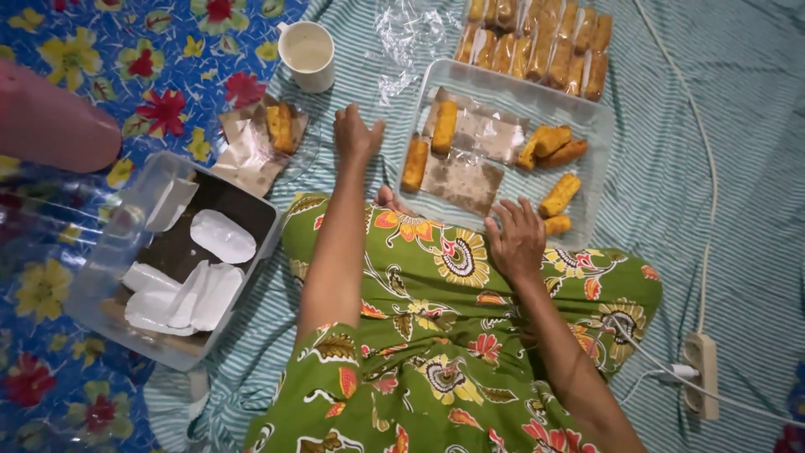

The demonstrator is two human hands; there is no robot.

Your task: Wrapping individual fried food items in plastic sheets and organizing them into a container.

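I sit on the floor in green flowered cloth. My left hand [355,134] reaches forward and rests on the striped cloth just left of a clear plastic tray [597,126], holding nothing. My right hand [516,239] lies flat on the tray's near edge, fingers spread, beside a fried golden roll [556,224]. Several more golden rolls [444,126] lie on greasy paper [465,180] inside the tray.
A second tray of packed rolls [537,42] sits beyond. A white cup [307,54] and a plate with one roll on paper [280,127] stand to the left. A clear box of white wrappers [184,252] is nearer left. A power strip [701,373] lies right.
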